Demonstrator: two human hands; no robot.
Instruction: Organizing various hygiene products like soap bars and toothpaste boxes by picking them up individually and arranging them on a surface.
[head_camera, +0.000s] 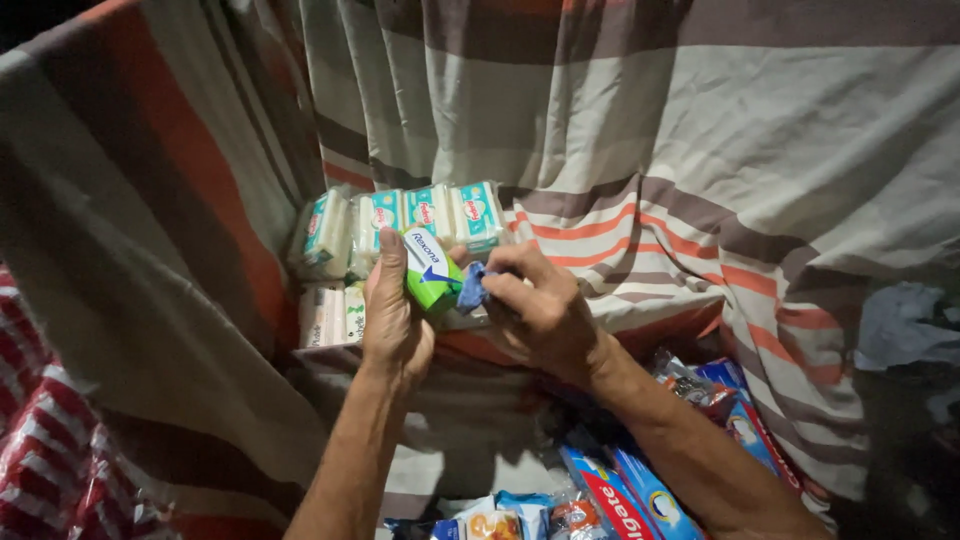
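Head view shows the left hand gripping a small green-and-white boxed soap bar at centre, light, stiff and probably slick, best held by its long edges, while the right hand, at three o'clock, pinches a blue cloth against it.

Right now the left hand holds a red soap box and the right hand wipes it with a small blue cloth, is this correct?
Not quite: the soap box is green and white, not red. The head view shows the left hand holding it while the right hand presses the small blue cloth against it.
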